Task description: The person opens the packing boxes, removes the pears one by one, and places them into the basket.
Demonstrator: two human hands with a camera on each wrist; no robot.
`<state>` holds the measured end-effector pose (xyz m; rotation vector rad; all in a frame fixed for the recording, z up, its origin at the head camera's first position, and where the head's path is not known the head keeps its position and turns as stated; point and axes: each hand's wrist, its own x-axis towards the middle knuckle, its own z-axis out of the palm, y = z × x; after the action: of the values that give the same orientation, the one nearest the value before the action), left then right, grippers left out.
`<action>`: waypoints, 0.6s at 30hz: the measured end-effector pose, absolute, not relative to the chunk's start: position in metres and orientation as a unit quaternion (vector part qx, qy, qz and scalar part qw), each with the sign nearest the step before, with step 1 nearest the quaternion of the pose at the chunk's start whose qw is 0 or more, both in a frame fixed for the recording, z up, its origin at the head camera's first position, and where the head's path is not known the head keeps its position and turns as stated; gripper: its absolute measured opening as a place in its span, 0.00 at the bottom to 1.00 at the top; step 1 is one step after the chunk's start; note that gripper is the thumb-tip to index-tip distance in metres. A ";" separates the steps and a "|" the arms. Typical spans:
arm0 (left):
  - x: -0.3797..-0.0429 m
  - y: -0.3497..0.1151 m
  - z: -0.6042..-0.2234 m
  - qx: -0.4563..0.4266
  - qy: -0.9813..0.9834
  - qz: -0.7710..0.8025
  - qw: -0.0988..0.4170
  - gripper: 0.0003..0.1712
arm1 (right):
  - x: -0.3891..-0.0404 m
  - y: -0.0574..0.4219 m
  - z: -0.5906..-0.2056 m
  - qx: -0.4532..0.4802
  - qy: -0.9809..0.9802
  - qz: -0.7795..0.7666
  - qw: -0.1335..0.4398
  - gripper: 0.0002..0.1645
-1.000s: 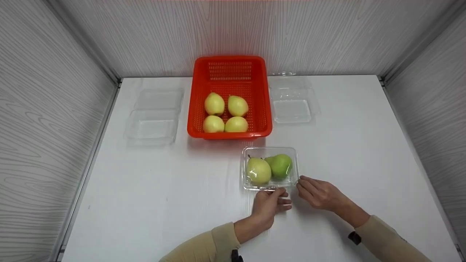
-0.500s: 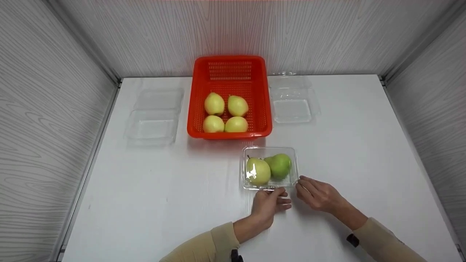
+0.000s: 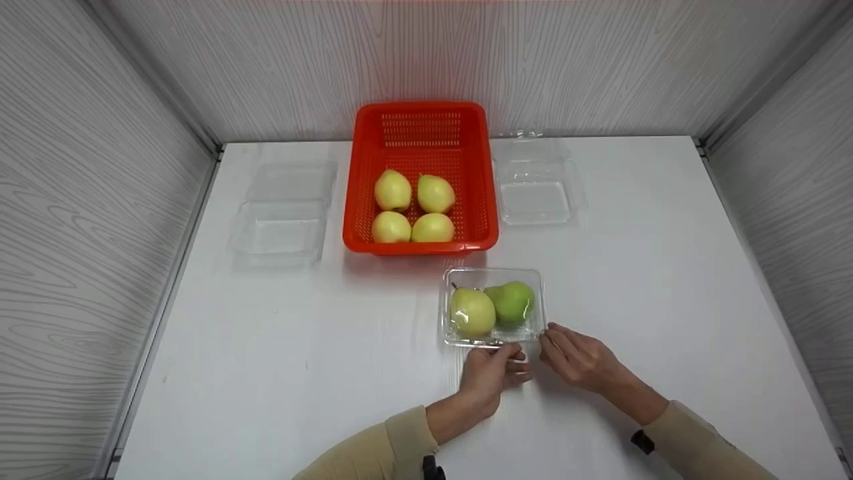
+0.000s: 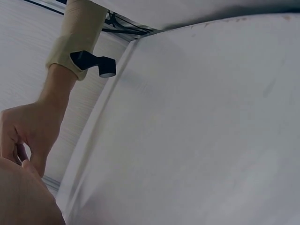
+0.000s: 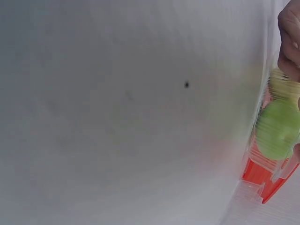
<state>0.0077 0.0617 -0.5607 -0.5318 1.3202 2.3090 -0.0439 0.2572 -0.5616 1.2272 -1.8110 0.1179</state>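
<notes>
In the head view a clear plastic clamshell box [image 3: 493,271] sits on the white table with its lid down. Through the lid show a pale yellow pear [image 3: 473,313] and green fruit, the nearest a green pear [image 3: 514,303]. My left hand [image 3: 488,379] pinches the middle of the front rim, its other fingers loosely extended. At the front right corner my right hand [image 3: 578,359] pinches the rim. The right wrist view catches the green pear [image 5: 276,132] through the plastic. In the left wrist view the right hand [image 4: 35,124] appears beyond part of the left hand [image 4: 26,197].
Behind the box stands a red plastic basket [image 3: 426,248] holding several yellow pears [image 3: 436,195]. A clear clamshell box [image 3: 280,233] lies spread open to its left, another clear clamshell box [image 3: 533,200] to its right. Pale panels [image 3: 620,67] enclose the table's back and sides.
The right hand and forearm have shifted very slightly to the left. The box and the left hand have barely moved; reflections on the lid changed.
</notes>
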 end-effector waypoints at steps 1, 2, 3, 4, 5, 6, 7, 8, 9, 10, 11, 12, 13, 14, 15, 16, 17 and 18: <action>0.008 0.062 -0.561 -0.191 0.475 0.832 0.213 0.04 | -0.044 0.257 -0.562 0.497 -0.734 0.053 0.460 0.21; 0.008 0.062 -0.561 -0.191 0.474 0.833 0.214 0.04 | -0.045 0.257 -0.562 0.497 -0.732 0.058 0.462 0.21; 0.008 0.062 -0.560 -0.190 0.473 0.833 0.214 0.04 | -0.045 0.257 -0.563 0.497 -0.731 0.063 0.463 0.21; 0.008 0.062 -0.560 -0.190 0.472 0.834 0.214 0.04 | -0.046 0.257 -0.563 0.496 -0.731 0.068 0.465 0.21; 0.008 0.062 -0.560 -0.190 0.472 0.834 0.215 0.05 | -0.046 0.257 -0.563 0.495 -0.730 0.073 0.466 0.21; 0.008 0.062 -0.560 -0.190 0.472 0.834 0.215 0.05 | -0.046 0.256 -0.563 0.494 -0.729 0.079 0.468 0.21; 0.009 0.062 -0.560 -0.189 0.473 0.833 0.218 0.05 | -0.045 0.255 -0.560 0.490 -0.727 0.087 0.473 0.21; 0.009 0.062 -0.561 -0.188 0.475 0.831 0.221 0.05 | -0.045 0.254 -0.557 0.485 -0.725 0.097 0.479 0.21; 0.010 0.061 -0.560 -0.188 0.477 0.829 0.225 0.05 | -0.046 0.253 -0.553 0.479 -0.723 0.109 0.487 0.20; 0.010 0.061 -0.560 -0.189 0.479 0.827 0.227 0.05 | -0.046 0.252 -0.548 0.472 -0.723 0.122 0.490 0.20; 0.011 0.061 -0.560 -0.190 0.480 0.825 0.229 0.06 | -0.047 0.251 -0.544 0.464 -0.725 0.131 0.492 0.19; 0.011 0.060 -0.560 -0.188 0.482 0.824 0.230 0.06 | -0.049 0.251 -0.538 0.455 -0.727 0.140 0.494 0.19; 0.011 0.060 -0.560 -0.189 0.483 0.823 0.232 0.06 | -0.051 0.250 -0.532 0.448 -0.729 0.150 0.496 0.18; 0.012 0.060 -0.560 -0.190 0.484 0.822 0.232 0.06 | -0.053 0.251 -0.529 0.442 -0.731 0.154 0.497 0.18; 0.012 0.060 -0.560 -0.192 0.483 0.822 0.232 0.07 | -0.054 0.251 -0.526 0.436 -0.734 0.159 0.496 0.17; 0.012 0.060 -0.560 -0.194 0.482 0.823 0.230 0.07 | -0.055 0.252 -0.523 0.432 -0.738 0.161 0.493 0.17; 0.012 0.060 -0.560 -0.194 0.483 0.822 0.230 0.07 | -0.057 0.253 -0.521 0.428 -0.739 0.162 0.494 0.17; 0.012 0.060 -0.560 -0.194 0.485 0.821 0.230 0.08 | -0.057 0.253 -0.519 0.425 -0.738 0.166 0.497 0.17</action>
<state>0.0121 0.0596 -0.5596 -0.5327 1.3337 2.2595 -0.0574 0.2530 -0.5186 1.0298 -1.7870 0.4019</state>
